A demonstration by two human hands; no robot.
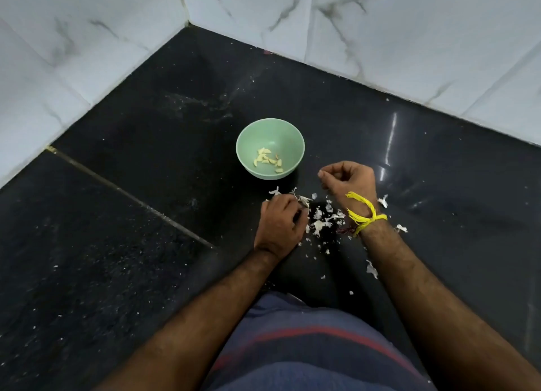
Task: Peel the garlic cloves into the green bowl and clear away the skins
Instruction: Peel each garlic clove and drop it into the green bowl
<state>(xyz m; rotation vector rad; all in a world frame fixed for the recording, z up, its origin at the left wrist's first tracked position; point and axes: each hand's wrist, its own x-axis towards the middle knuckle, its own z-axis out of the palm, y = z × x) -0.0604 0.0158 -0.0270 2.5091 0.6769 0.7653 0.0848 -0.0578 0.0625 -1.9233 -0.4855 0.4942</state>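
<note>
Black polished stone countertop (146, 203) fills the frame, boxed in at the top by white marble-look wall tiles (409, 39). Just above centre sits the green bowl (243, 140), holding a small heap of peeled garlic cloves (268, 159). Below it, papery garlic skins (320, 223) lie scattered between the two hands. The left hand (279, 221) curls over the scraps at centre, fingertips pinching a few skins. The right hand (348, 180), a yellow thread (363, 215) tied at its wrist, hovers loosely fisted right of the bowl; whether it holds anything cannot be told. The step looks like gathering skins: sweeping strays inward into one pile before lifting should work best. Flecks lie well apart toward the lower right, and the bowl stands close enough to catch skins.
</note>
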